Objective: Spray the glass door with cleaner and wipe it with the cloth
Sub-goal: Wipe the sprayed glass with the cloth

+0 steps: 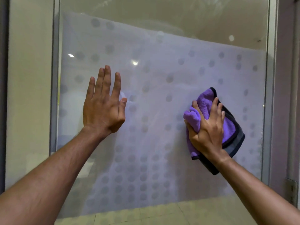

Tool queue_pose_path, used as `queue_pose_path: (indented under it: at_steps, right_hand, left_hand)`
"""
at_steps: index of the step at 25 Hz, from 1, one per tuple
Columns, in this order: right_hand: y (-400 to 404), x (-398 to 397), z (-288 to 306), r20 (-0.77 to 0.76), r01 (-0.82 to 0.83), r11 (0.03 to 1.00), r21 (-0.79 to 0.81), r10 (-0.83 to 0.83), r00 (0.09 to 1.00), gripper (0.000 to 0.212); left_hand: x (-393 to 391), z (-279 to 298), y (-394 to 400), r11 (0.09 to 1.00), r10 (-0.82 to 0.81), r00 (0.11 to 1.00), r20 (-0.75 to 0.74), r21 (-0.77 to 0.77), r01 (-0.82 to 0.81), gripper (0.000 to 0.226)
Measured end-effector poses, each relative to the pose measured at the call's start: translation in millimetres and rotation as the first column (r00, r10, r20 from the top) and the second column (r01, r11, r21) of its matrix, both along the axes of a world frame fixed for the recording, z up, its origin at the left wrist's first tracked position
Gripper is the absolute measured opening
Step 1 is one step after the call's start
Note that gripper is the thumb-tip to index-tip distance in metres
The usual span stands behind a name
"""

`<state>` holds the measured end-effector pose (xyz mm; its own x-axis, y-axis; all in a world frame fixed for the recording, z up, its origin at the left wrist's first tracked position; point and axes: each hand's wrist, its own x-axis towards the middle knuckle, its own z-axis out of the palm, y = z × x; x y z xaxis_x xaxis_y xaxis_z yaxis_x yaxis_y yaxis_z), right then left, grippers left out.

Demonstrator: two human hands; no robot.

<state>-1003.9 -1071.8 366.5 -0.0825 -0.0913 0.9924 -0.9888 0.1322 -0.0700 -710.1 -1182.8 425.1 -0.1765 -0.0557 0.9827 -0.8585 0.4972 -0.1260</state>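
Glass door [162,62]: frosted film with a grid of grey dots; whatever lies behind it is blurred, and reflections wash out its clear upper band. Cloth [230,127]: purple plush microfibre, dark-edged, bunched and pressed to the door's right side, partly hidden under the right hand [206,132], whose grip closes on it. Left hand [103,108]: open, flat against the door's left half, empty.
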Motion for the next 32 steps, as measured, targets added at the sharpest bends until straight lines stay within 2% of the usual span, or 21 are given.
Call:
queue_pose_path:
  at_steps: [4, 9, 11, 14, 15, 18, 19, 21, 24, 26, 28, 30, 32]
  right_hand:
    - [-1.9, 12.2, -2.0, -0.073, -0.082, 0.996, -0.036, 0.079, 0.994, 0.051]
    - [-12.0, 41.7, -6.3, -0.380, -0.072, 0.994, 0.085, 0.099, 0.920, 0.047]
    - [-10.0, 37.3, 9.9, -0.317, -0.061, 0.998, 0.027, 0.066, 0.946, 0.050]
    - [-12.6, 45.2, 26.0, -0.054, -0.116, 0.989, -0.089, 0.112, 0.992, 0.053]
    - [-15.6, 53.3, 24.1, -0.072, -0.131, 0.988, -0.086, 0.125, 0.990, 0.052]
    - [-23.8, 72.3, 8.2, -0.313, -0.122, 0.992, 0.016, 0.121, 0.942, 0.048]
    - [-24.2, 73.6, 7.6, -0.351, -0.110, 0.993, 0.033, 0.114, 0.929, 0.050]
    - [-24.1, 77.0, 16.7, -0.314, -0.082, 0.997, 0.006, 0.080, 0.946, 0.058]
    - [-24.6, 84.6, 28.1, -0.171, -0.050, 0.998, -0.035, 0.043, 0.984, 0.067]
    - [-23.0, 84.2, 29.7, -0.211, -0.041, 0.999, -0.012, 0.038, 0.977, 0.065]
    - [-18.2, 82.8, 29.5, -0.242, -0.056, 0.997, 0.043, 0.065, 0.968, 0.073]
    - [-15.5, 84.6, 31.5, -0.191, -0.090, 0.992, 0.087, 0.105, 0.976, 0.089]
    - [-17.0, 89.9, 32.5, -0.144, -0.093, 0.992, 0.081, 0.104, 0.984, 0.092]
  left_hand:
    - [-1.5, 0.5, -0.2, 1.000, 0.002, 1.000, -0.002, -0.001, -0.002, 0.072]
    - [1.3, 0.5, 1.8, 1.000, -0.008, 1.000, 0.002, 0.000, 0.008, 0.072]
    - [2.5, 0.9, 1.9, 1.000, -0.007, 1.000, 0.003, 0.004, 0.007, 0.072]
    - [0.7, 0.1, 1.7, 1.000, -0.002, 1.000, 0.002, 0.006, 0.002, 0.072]
    - [0.0, -0.3, 1.5, 1.000, 0.002, 1.000, -0.002, 0.004, -0.002, 0.072]
    - [0.5, 1.3, 1.7, 1.000, 0.001, 1.000, 0.004, 0.000, -0.001, 0.073]
    - [0.8, 1.4, 2.0, 1.000, -0.001, 1.000, 0.007, 0.000, 0.001, 0.073]
    - [1.3, 1.0, 1.6, 1.000, 0.003, 1.000, 0.005, 0.004, -0.003, 0.073]
    - [0.4, 0.2, 1.6, 1.000, 0.019, 1.000, 0.009, 0.010, -0.019, 0.073]
    - [-0.4, -0.1, 1.3, 1.000, 0.027, 1.000, 0.004, 0.005, -0.027, 0.073]
    - [0.1, 0.9, 1.6, 1.000, 0.017, 1.000, 0.006, 0.004, -0.017, 0.073]
    - [1.0, 1.4, 2.0, 1.000, 0.009, 1.000, 0.005, 0.006, -0.009, 0.073]
    - [0.9, 1.0, 2.1, 1.000, 0.012, 1.000, 0.002, 0.010, -0.012, 0.073]
